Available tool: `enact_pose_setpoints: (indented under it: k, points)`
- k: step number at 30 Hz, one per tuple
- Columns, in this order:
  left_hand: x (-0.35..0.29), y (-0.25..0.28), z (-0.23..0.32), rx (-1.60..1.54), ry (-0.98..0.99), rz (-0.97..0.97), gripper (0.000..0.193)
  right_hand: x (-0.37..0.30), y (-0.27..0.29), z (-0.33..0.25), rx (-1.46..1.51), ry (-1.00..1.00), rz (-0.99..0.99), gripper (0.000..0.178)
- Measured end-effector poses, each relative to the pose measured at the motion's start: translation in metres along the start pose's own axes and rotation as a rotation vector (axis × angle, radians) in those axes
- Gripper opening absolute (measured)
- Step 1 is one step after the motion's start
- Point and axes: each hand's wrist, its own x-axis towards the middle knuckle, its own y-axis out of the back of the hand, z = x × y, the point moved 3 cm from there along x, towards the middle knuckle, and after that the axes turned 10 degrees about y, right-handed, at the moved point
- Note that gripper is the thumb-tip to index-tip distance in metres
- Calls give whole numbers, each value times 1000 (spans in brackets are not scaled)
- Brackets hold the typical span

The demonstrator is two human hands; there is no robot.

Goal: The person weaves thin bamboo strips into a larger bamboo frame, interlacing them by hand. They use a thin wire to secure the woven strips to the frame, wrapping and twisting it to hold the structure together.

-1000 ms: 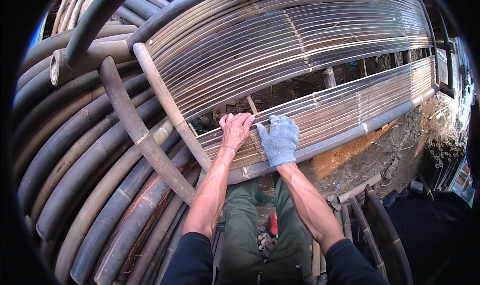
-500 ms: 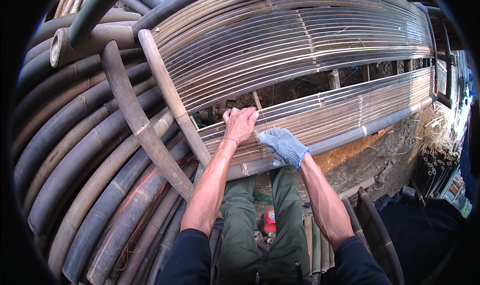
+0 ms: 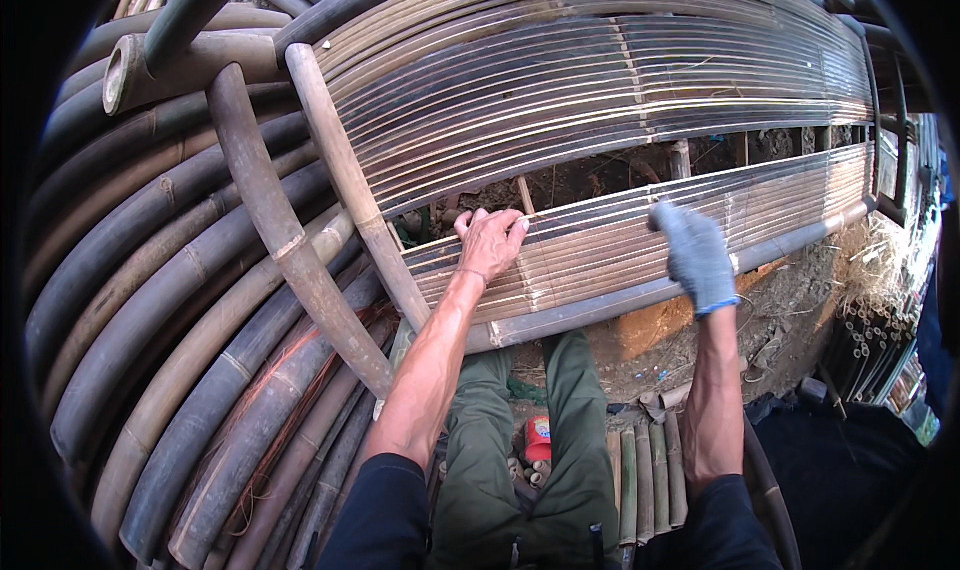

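Observation:
My bare left hand (image 3: pixel 490 242) is closed over the gap-side edge of the near band of bamboo slats (image 3: pixel 600 245), with its fingers curled at the outermost slat. Just beside its fingertips, a thin bamboo crosspiece (image 3: pixel 525 195) stands out across the gap. My right hand (image 3: pixel 697 255), in a grey knitted glove with a blue cuff, is raised over the same band, farther right. Its fingers are bent closed; whatever they hold, if anything, cannot be made out. Both bands of slats belong to a bamboo frame with a thick round front rail (image 3: pixel 590 305).
Curved dark bamboo poles (image 3: pixel 150 300) are piled on the left. A short upright pole (image 3: pixel 340 150) bounds the slats there. Beyond the gap lies the wide far band of slats (image 3: pixel 560 90). A red container (image 3: pixel 538 437) and short bamboo pieces (image 3: pixel 645 475) lie by my legs.
My gloved right hand has moved away from my left hand, to the right and slightly farther off over the slats. My left hand keeps its place at the slat edge.

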Motion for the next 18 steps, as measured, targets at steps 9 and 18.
enact_pose_setpoints:
  k: [9,18]
  points:
    - [1,0,0,-41,23,-24,25,-66,-136,-100,-114,661,167,15]
    - [1,-2,3,41,17,1,28,-107,-112,60,-90,308,-79,24]
